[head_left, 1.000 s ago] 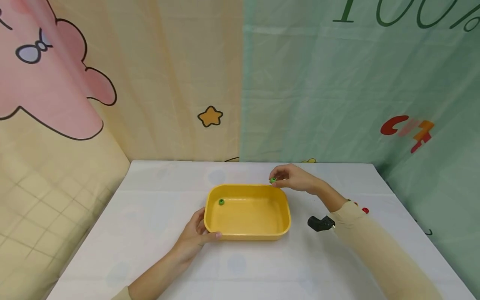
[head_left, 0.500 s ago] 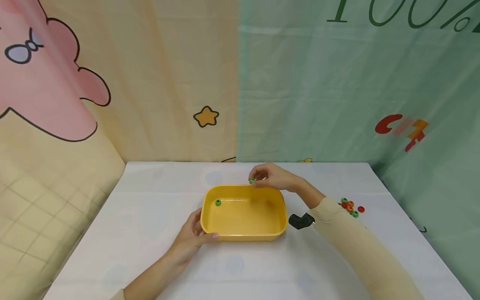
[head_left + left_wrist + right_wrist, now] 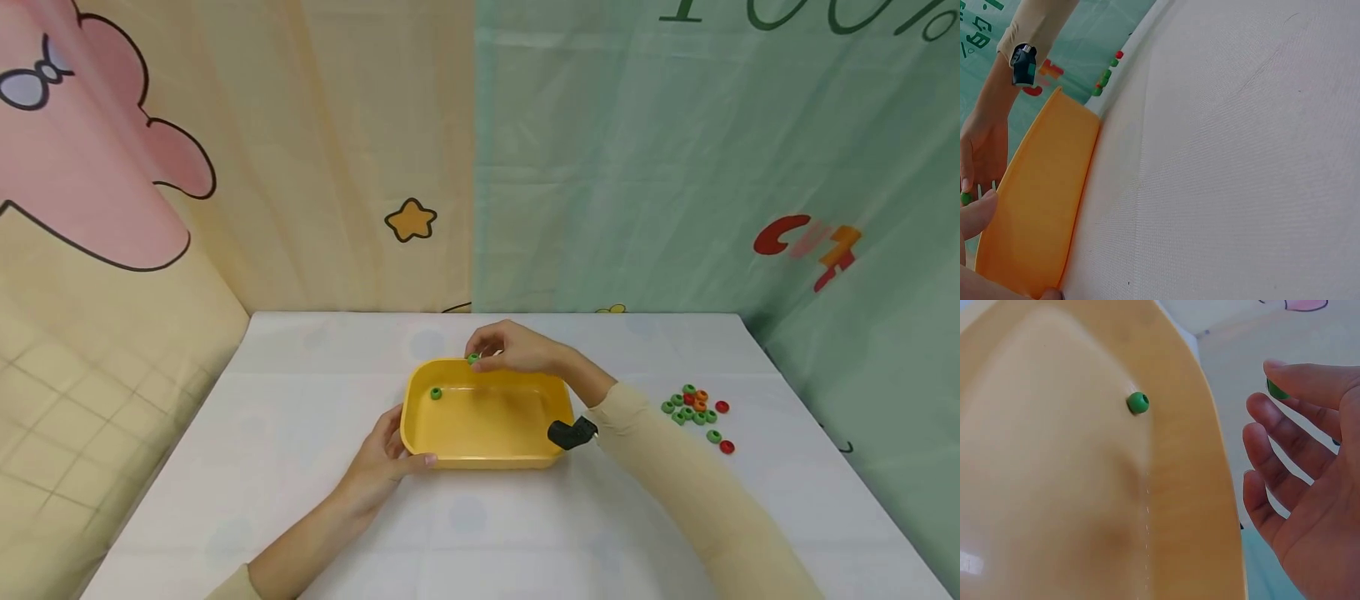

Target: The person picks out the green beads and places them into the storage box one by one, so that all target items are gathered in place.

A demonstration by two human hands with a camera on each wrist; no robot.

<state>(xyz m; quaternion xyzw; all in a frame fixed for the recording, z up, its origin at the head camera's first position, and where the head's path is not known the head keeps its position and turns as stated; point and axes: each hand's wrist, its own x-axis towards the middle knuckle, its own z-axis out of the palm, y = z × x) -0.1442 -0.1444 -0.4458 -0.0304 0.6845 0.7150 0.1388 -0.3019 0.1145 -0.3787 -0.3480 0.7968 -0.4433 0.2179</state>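
A yellow rectangular tray (image 3: 487, 460) sits on the white-covered table. My left hand (image 3: 377, 462) grips its near left corner, thumb over the rim. Inside, toward the far left, lies one round green bead (image 3: 436, 393) with a hole through it. Above the tray's far rim, my right hand (image 3: 517, 347) pinches a second green bead (image 3: 1277, 390) between thumb and index finger. The other fingers of that hand are loosely bent in the right wrist view. Part of the bead is hidden by the thumb there.
Several loose green, red and orange beads (image 3: 688, 405) lie on the table right of the tray. A black wrist camera (image 3: 572, 433) hangs at the right wrist, over the tray's right side. Printed curtains (image 3: 600, 167) stand behind the table.
My right hand has moved left along the tray's far rim with the green bead. Its sleeve no longer covers the loose beads on the right. The left hand keeps its hold.
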